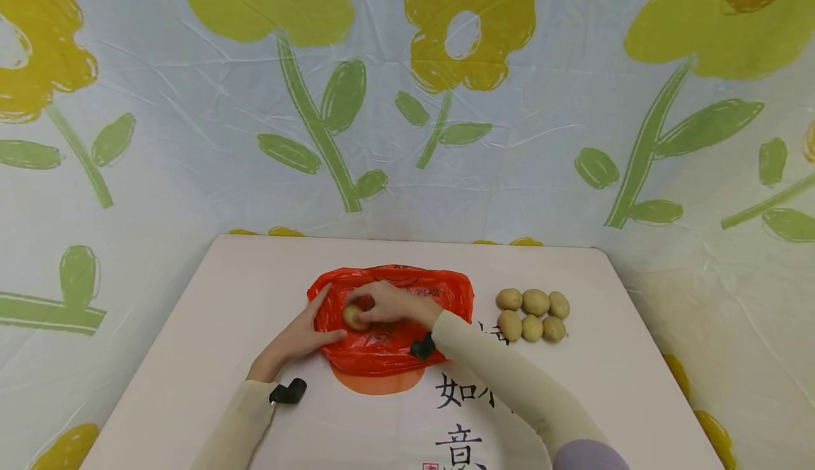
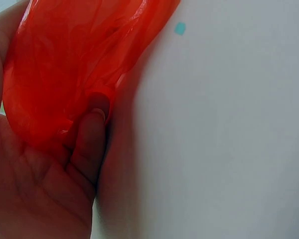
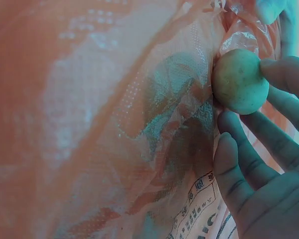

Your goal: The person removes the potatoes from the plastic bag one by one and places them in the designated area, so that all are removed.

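A red plastic bag (image 1: 388, 362) lies spread in a wide, shallow shape on the table, its rim turned outward. My left hand (image 1: 301, 337) holds its left edge, thumb and forefinger spread along the rim; in the left wrist view other fingers curl beneath the red film (image 2: 65, 64). Inside the bag, near its left end, my right hand (image 1: 390, 301) pinches a potato (image 1: 354, 318). The right wrist view shows this round potato (image 3: 240, 82) between thumb and fingertips, close against the bag's plastic. Whether it touches the bag's bottom I cannot tell.
To the right of the bag, several potatoes (image 1: 535, 302) lie in two short rows on the pale table (image 1: 255, 279). Black writing (image 1: 458, 392) and an orange patch (image 1: 378, 383) are printed on the tabletop. A flower-printed sheet (image 1: 509, 194) hangs behind.
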Motion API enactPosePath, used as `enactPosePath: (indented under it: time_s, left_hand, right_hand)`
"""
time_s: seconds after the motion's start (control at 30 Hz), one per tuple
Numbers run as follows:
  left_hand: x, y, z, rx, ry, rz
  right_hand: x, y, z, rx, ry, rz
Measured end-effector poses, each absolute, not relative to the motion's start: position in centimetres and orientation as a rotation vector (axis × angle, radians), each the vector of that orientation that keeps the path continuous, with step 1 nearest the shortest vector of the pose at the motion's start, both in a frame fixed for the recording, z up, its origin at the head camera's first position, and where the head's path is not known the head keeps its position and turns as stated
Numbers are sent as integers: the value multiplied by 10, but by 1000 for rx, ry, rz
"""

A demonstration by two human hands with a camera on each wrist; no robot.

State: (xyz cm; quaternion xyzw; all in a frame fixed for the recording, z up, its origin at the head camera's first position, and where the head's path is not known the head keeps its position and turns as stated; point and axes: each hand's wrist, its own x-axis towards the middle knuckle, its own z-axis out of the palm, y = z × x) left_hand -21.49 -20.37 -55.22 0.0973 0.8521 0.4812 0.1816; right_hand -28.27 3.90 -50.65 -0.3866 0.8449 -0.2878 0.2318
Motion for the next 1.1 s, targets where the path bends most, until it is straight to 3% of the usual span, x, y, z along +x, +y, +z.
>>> enactPosePath:
  time_s: [1.1]
  left_hand:
    - [-213, -204, -554, 289, 2456, 1328]
  right_hand:
    - [-279, 39, -509, -1065, 2298, -702]
